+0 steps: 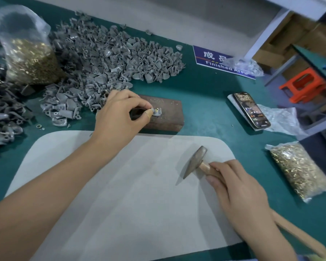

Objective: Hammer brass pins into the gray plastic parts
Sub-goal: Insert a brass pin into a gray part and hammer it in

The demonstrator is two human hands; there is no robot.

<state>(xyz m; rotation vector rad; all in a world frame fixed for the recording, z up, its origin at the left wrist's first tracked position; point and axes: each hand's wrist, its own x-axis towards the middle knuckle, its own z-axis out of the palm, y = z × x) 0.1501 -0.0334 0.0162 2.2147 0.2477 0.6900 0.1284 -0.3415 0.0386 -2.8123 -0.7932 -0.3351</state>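
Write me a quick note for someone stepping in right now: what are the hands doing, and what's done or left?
Left hand pinches a gray plastic part on the wooden block, with a brass pin standing in it.
Right hand grips the hammer, its head low over the white mat.
Done: pin placed, not yet driven.
Left: strike it, then work through the pile of gray parts. Pins are in two bags.

Gray part [157,112] w/ upright brass pin [156,109] on block.
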